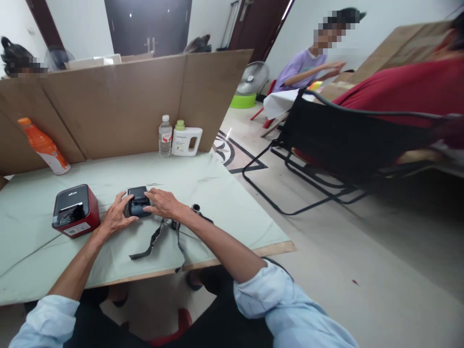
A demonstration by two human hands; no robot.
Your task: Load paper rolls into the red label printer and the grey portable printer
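The left hand (118, 214) and the right hand (162, 203) are both on a small black and dark-grey boxy device with rounded edges (138, 209), which is at the middle of the pale green cloth-covered bench (235, 212); whether it rests on the cloth or is slightly raised cannot be told. The left hand's fingers are curved along the device's left side, thumb set apart at the near corner. The right hand's fingers and thumb are bent against its right side. The device is thus held between the two hands. Just left of the left hand stands a larger red box-shaped machine with a black top and a white label (74, 210). Near the right forearm lies a black fabric strap (154, 244), its bands loosely spread, one end at the near edge. At the far side, a brown cardboard panel (126, 106) stands upright. Before it are an orange bottle with a white lower part (43, 145), tilted, at the left, and, further right, a clear plastic bottle with a white cap (165, 137) just beside a white handled jug with a green cap (181, 141). Right of the bench stands a black folding chair (319, 135).
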